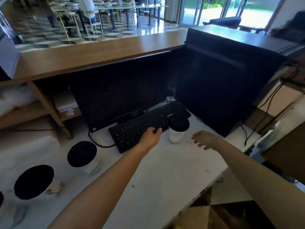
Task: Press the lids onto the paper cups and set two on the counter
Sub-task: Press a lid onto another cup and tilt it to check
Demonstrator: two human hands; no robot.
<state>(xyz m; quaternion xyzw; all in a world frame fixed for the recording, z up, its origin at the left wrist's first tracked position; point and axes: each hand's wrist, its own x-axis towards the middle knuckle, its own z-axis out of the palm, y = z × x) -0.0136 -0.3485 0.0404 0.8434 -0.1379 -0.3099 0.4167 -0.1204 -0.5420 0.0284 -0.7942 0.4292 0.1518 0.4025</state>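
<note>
A white worktop stands behind a raised wooden counter, and beyond the counter there is a dining room with tables and chairs. On the worktop a dark monitor stands at the back with a black keyboard lying in front of it, and a big black box closes the right side.

Three paper cups with black lids are on the worktop. One lidded cup stands upright at the right end of the keyboard, between the two hands. The left hand reaches over the near edge of the keyboard, just beside this cup on its left; its fingers are curled and hold nothing. The right hand hovers near the cup on its right, apart from it, fingers loosely spread and empty. A second lidded cup and a third stand well apart, at the left, both blurred.
</note>
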